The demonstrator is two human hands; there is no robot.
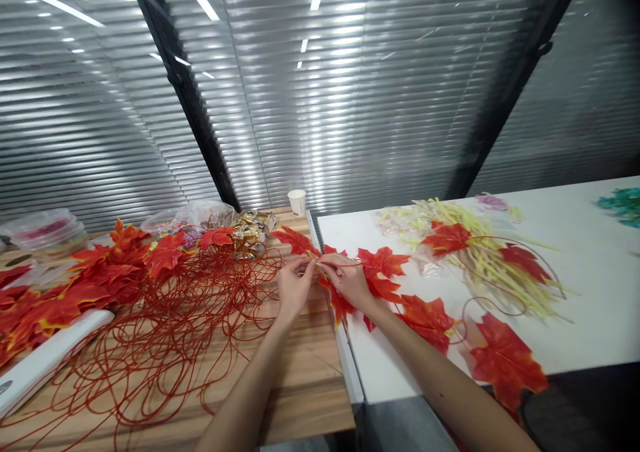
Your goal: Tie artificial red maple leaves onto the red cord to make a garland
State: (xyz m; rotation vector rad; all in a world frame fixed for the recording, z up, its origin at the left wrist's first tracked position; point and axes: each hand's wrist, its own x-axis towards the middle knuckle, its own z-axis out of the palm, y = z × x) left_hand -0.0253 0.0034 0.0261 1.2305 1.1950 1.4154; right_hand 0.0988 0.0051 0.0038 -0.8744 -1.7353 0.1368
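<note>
My left hand (295,284) and my right hand (349,280) meet over the seam between two tables. Both are closed in a pinch, fingertips almost touching, on the yellowish stem end of an artificial maple leaf (341,303) and a thin red cord. Which fingers hold the stem and which the cord is too small to tell. More red-orange maple leaves (384,262) trail along the cord to the right, partly under my right forearm. Just beyond my left hand lies another maple leaf (296,240). A big loose tangle of red cord (190,312) spreads to the left.
A pile of maple leaves (107,272) and a long white object (50,359) lie at left. Behind are clear plastic tubs (47,229), gold foil wrapping (250,232) and a paper cup (297,202). Yellow strips (480,265) cover part of the white table (595,292), before slatted blinds.
</note>
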